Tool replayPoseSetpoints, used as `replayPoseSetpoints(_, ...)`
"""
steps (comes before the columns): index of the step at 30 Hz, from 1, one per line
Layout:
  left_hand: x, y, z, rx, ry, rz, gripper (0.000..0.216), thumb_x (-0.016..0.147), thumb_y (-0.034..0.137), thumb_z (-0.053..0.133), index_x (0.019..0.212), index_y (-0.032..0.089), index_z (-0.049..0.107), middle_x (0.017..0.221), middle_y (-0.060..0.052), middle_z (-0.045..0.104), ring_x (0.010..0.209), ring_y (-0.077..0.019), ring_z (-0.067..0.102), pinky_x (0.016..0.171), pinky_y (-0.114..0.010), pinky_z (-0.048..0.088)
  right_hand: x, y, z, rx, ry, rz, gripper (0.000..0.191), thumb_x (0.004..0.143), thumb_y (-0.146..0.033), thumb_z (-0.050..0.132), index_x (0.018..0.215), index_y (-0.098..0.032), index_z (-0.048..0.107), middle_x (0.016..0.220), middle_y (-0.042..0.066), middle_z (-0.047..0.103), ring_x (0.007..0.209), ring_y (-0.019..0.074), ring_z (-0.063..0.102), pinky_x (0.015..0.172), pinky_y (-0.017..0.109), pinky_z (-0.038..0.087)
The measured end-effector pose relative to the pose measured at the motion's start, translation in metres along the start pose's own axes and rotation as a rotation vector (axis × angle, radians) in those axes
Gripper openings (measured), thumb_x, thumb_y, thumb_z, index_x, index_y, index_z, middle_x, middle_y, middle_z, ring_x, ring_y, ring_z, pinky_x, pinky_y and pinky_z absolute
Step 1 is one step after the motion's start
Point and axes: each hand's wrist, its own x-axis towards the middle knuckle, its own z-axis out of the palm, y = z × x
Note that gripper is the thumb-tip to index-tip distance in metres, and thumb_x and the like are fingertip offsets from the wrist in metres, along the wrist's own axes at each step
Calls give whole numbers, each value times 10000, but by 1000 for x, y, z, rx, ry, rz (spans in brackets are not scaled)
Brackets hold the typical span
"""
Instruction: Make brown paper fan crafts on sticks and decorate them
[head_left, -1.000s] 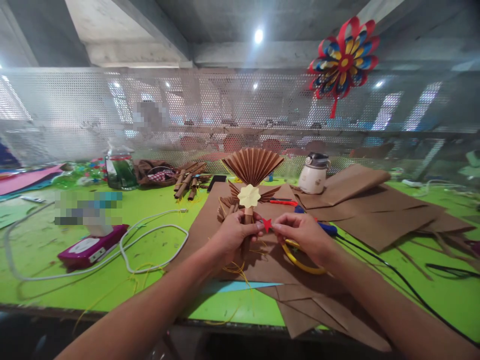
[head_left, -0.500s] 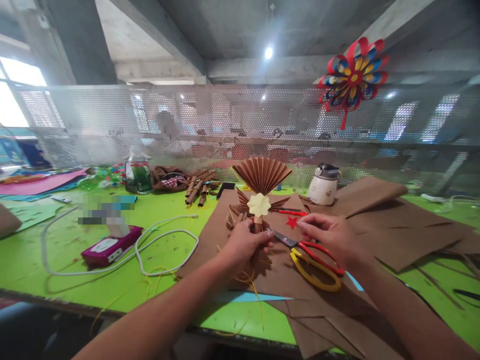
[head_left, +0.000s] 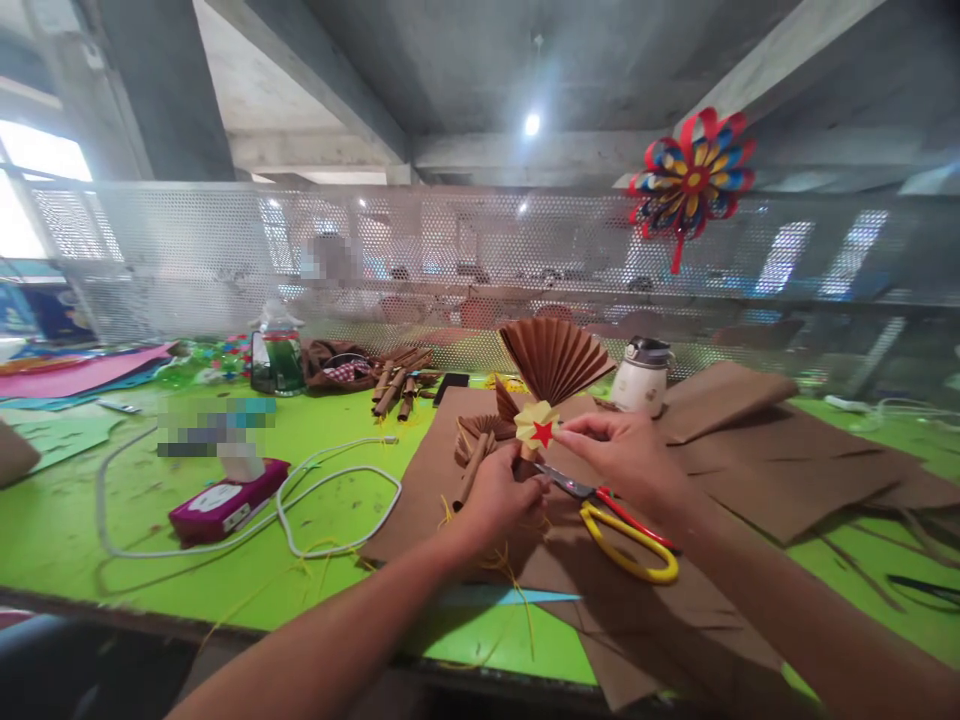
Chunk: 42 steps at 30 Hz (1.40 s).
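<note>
My left hand point(head_left: 510, 490) is closed round the stem of a brown folded-paper fan point(head_left: 559, 360), which leans to the right. A pale yellow scalloped paper flower point(head_left: 531, 418) sits at the base of the pleats. Between thumb and fingertips, my right hand point(head_left: 622, 450) pinches a small red paper star point(head_left: 541, 433). The star lies in front of the yellow flower; whether it touches cannot be made out. Below both hands are scissors point(head_left: 634, 545) with red and yellow handles, resting on brown paper point(head_left: 420, 490). A second pleated brown piece point(head_left: 476, 440) lies left of the fan.
A purple tissue box point(head_left: 229, 500) and a white cable point(head_left: 337, 470) lie to the left. Rolled brown paper tubes point(head_left: 394, 385) and a green-filled jar point(head_left: 276, 355) stand farther back. A white flask point(head_left: 641, 378) is behind my right hand, beside stacked brown sheets point(head_left: 795, 460).
My right hand has brought the red star leftward, from beside the fan to the front of the yellow flower. The fan has tilted to the right in my left hand.
</note>
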Motion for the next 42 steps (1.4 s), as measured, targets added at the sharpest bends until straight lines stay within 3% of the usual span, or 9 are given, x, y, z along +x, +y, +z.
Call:
replayPoseSetpoints(9, 3, -12, 1, 35, 9, 30, 170, 682, 221, 599, 825, 171, 524, 623, -9, 584, 494, -134, 526, 460, -226, 374, 3, 0, 4, 59, 54, 95, 190, 625, -326, 664, 649, -140, 694, 594, 19, 629, 530, 122, 506, 497, 238, 385)
replayPoseSetpoints(18, 2, -13, 2, 101, 22, 50, 178, 690, 248, 601, 831, 164, 532, 642, -18, 588, 511, -135, 532, 459, -222, 372, 4, 5, 4, 82, 22, 174, 225, 607, -364, 664, 639, -142, 683, 445, -34, 475, 404, 69, 319, 401, 229, 259)
replayPoseSetpoints(25, -1, -5, 2, 177, 11, 13, 158, 700, 247, 564, 825, 159, 521, 599, 7, 553, 484, -122, 502, 444, -216, 356, 7, 13, 4, 76, 7, 159, 246, 617, -363, 656, 665, -125, 694, 544, 4, 580, 456, 81, 401, 428, 215, 315)
replayPoseSetpoints(30, -1, -4, 1, 303, 59, 95, 122, 690, 229, 560, 785, 156, 536, 631, 15, 554, 540, -115, 491, 489, -212, 349, 8, 20, 4, 11, 33, 90, 244, 642, -354, 635, 674, -123, 703, 545, 3, 587, 477, 87, 429, 458, 211, 339)
replayPoseSetpoints(37, -2, 0, 1, 347, 65, 131, 70, 692, 206, 549, 735, 155, 527, 640, 13, 561, 588, -117, 491, 531, -211, 353, 7, 23, 5, -44, 53, 89, 263, 667, -372, 608, 689, -132, 713, 506, -3, 569, 425, 76, 377, 416, 210, 283)
replayPoseSetpoints(42, -3, 3, 1, 376, 58, 116, 70, 693, 206, 547, 729, 152, 523, 625, 17, 545, 579, -115, 473, 524, -209, 338, 10, 28, 6, -58, 61, 62, 248, 663, -345, 610, 714, -130, 723, 591, 25, 639, 502, 107, 480, 478, 221, 355)
